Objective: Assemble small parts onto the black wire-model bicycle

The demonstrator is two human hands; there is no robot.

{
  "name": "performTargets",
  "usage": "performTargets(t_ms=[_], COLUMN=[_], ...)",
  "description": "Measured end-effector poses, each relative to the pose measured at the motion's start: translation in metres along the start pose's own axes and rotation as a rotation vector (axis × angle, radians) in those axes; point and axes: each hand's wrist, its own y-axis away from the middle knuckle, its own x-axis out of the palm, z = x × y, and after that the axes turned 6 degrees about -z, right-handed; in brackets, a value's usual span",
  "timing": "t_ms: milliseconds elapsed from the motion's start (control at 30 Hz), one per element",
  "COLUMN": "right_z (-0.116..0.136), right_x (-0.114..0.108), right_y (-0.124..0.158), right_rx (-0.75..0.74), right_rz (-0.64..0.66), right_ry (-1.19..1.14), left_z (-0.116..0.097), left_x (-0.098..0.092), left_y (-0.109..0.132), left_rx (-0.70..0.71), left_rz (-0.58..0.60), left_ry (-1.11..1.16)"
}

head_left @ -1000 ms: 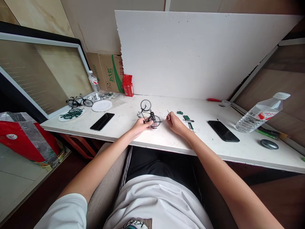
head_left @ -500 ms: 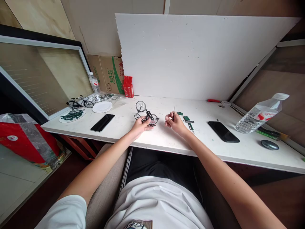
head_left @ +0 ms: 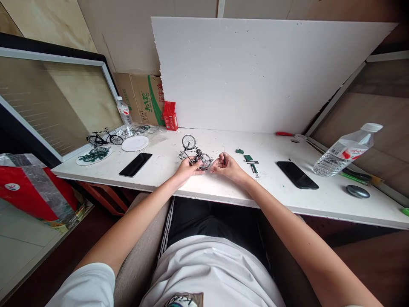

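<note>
A black miniature bicycle [head_left: 189, 143] is tilted in my left hand [head_left: 188, 169], whose fingers grip it near one wheel. Close by on the right, my right hand [head_left: 227, 166] pinches a thin dark stick-like tool [head_left: 224, 156] pointing up. Its fingertips are near the bicycle's closer wheel; whether they touch it I cannot tell. Small green pieces [head_left: 248, 158] with thin metal parts lie on the table just right of that hand.
On the left are a phone [head_left: 136, 165], a white plate [head_left: 135, 143], green parts on another plate [head_left: 83, 160] and a second miniature bicycle [head_left: 104, 138]. To the right are a phone [head_left: 297, 175], a water bottle [head_left: 347, 151] and a mouse [head_left: 358, 191]. A white board [head_left: 262, 76] stands behind.
My right hand has moved left with the thin tool, closer to the bicycle. The left hand and the bicycle stay nearly where they were. The whole view has shifted slightly.
</note>
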Motion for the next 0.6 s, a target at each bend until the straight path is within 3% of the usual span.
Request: performTargets(t_ms=[133,600], right_z=[-0.004,-0.011], right_x=[-0.002,-0.006], right_y=[-0.001,-0.005], right_rx=[-0.015,-0.084], right_rz=[0.042,0.004], right_ry=[-0.008,0.061], left_z=[0.001,-0.002], left_x=[0.000,0.003], left_y=[0.000,0.002], left_rx=[0.010,0.028], left_rz=[-0.012,-0.055], left_ry=[-0.003,0.002])
